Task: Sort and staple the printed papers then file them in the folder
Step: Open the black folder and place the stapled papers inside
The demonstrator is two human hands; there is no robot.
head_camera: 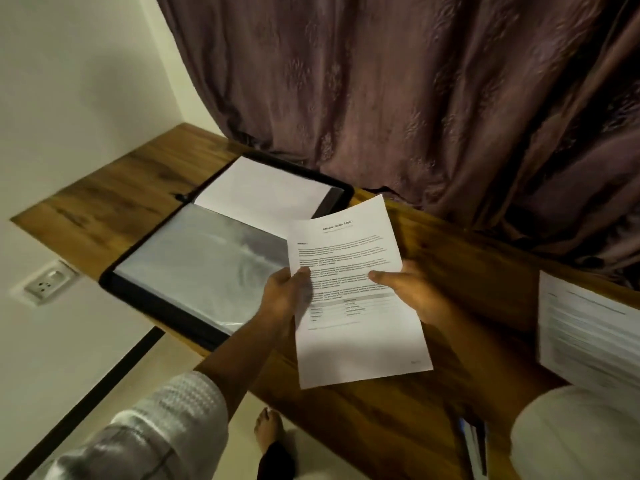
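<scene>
Lengthwise the printed paper point(360, 344) runs from the near edge of the tabletop point(114, 188) toward the far edge, heading away, beside the open folder point(194, 271), with the left hand point(284, 296) and right hand point(412, 292) pinching its long sides, thumbs on top.

The left sleeve point(166, 420), at seven o'clock, is white with a bumpy weave and thin lines. The right sleeve point(571, 431), at four o'clock, looks plain white. One foot point(268, 427) is bare.
</scene>
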